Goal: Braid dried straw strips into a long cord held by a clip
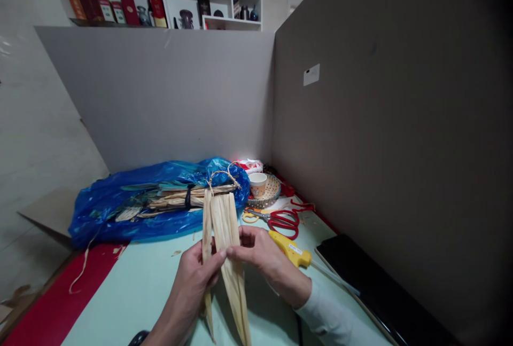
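Two pale pieces of dried corn husk, a wide one (226, 218) and a narrow strip (207, 223), stand side by side in my hands above the table. The narrow strip lies in my left hand (196, 266), whose thumb reaches across to the wide piece. My right hand (260, 255) pinches the wide husk at its right edge, thumb in front and fingers behind. Both thumb tips nearly meet on the wide husk. Its pointed lower end hangs below my hands. Behind them, a tied bundle of dried husks (168, 200) rests on a blue plastic bag (104, 196).
Red-handled scissors (282, 220) and a yellow glue gun (290, 248) lie right of my hands. A paper cup (257, 186) stands in a woven basket (273, 190). A black glossy object (372, 282) lies along the right edge. Grey partitions (192, 95) enclose the table (148, 282).
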